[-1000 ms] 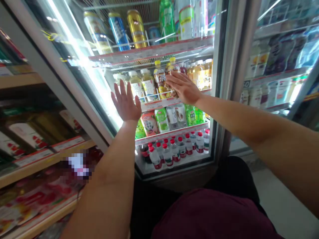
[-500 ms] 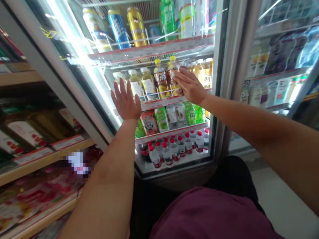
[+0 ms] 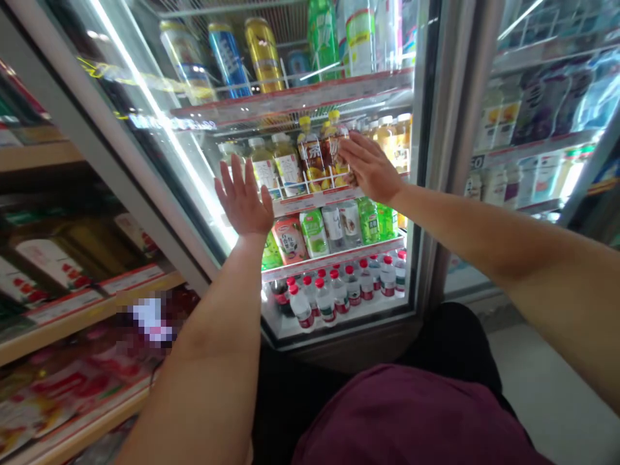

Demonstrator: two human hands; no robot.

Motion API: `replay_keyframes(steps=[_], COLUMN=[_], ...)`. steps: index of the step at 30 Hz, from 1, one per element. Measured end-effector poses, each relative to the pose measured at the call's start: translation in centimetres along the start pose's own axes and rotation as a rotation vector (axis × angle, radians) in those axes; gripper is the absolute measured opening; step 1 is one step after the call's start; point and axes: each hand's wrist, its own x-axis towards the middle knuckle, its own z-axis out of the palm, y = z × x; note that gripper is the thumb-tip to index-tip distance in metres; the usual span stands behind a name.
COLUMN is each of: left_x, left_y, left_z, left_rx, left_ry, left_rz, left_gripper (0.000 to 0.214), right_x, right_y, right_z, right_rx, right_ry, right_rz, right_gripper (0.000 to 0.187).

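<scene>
A display fridge (image 3: 349, 328) stands between wooden shelves (image 3: 39, 153) on the left and a second fridge (image 3: 533, 149) on the right. Its highest visible shelf (image 3: 300, 97) bears drink cans (image 3: 230, 61) left of a soda bottle (image 3: 323, 42). On the next shelf down (image 3: 300, 203), tea bottles (image 3: 311, 153) stand right of drink bottles (image 3: 289, 169); water bottles (image 3: 340, 294) line the bottom. The left hand (image 3: 247, 200) is before that tea shelf's left end, the right hand (image 3: 372, 168) before its right part.

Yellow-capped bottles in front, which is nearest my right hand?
The right bottle of the front pair: your right hand partly covers it in view, while the left bottle shows clear of the hand.
</scene>
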Motion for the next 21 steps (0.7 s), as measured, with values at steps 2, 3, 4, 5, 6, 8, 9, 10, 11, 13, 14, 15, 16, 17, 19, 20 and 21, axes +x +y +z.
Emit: replay_keyframes(steps=[2,3,4,5,6,8,9,10,11,13,14,15,16,17,19,20,21], left_x=[-0.1,-0.2,-0.2,-0.3,-0.3,-0.4,-0.3,-0.3,-0.3,-0.3,-0.3,-0.3,-0.3,-0.3,-0.3,-0.3,-0.3], left_y=[0.0,0.1,0.1,0.2,0.3,0.4,0.5,0.5,0.6,0.6,0.5,0.5,0.5,0.4,0.3,0.3,0.2], left_z=[-0.1,-0.2,-0.2,-0.3,-0.4,-0.4,-0.5,-0.5,-0.4,-0.4,-0.4,-0.4,-0.4,-0.3,-0.3,-0.3,-0.2], left_rx=[-0.02,-0.023,-0.018,-0.011,-0.005,-0.003,-0.003,-0.003,-0.001,0.005,0.005,0.003,0.001,-0.002,-0.008,-0.009,-0.01], left_ry=[-0.001,-0.002,-0.005,-0.006,-0.004,0.004,0.006,0.006,0.004,0.002,0.0,-0.003,-0.008,-0.016,-0.023,-0.02,-0.014], left_rz=[0.002,0.01,0.021,0.03,0.033,0.024,0.019,0.015,0.014,0.021,0.027,0.033,0.037,0.039,0.033,0.028,0.026], left_gripper=[0.071,0.07,0.069,0.068,0.067,0.066,0.066,0.066,0.065,0.065,0.065,0.065,0.065,0.066,0.066,0.065,0.065], right_x=[-0.5,-0.5,-0.4,-0.1,0.2,0.9,1.1,1.1,1.0,0.7,0.6,0.7,0.8,1.1,1.9,2.3,2.5], right_y=[-0.5,-0.7,-0.8,-0.8,-0.8,-0.8,-0.8,-0.9,-1.1,-1.4,-1.5,-1.6,-1.5,-1.4,-1.3,-1.2,-1.3], right_z=[0.1,0.0,-0.1,-0.2,-0.2,-0.2,-0.2,0.0,0.1,0.2,0.3,0.3,0.3,0.3,0.5,0.7,0.9], right_rx=[0.017,0.025,0.032,0.037,0.043,0.047,0.042,0.031,0.017,-0.012,-0.022,-0.027,-0.028,-0.027,-0.021,-0.02,-0.02], right_ry=[-0.049,-0.065,-0.074,-0.073,-0.063,-0.03,-0.014,-0.002,-0.002,-0.031,-0.052,-0.072,-0.087,-0.088,-0.064,-0.041,-0.019], right_rz=[-0.019,-0.023,-0.024,-0.021,-0.017,-0.006,-0.001,-0.002,-0.008,-0.031,-0.04,-0.046,-0.046,-0.044,-0.036,-0.03,-0.024], right_gripper=[0.059,0.059,0.058,0.059,0.059,0.06,0.06,0.06,0.06,0.059,0.058,0.058,0.058,0.059,0.06,0.061,0.062])
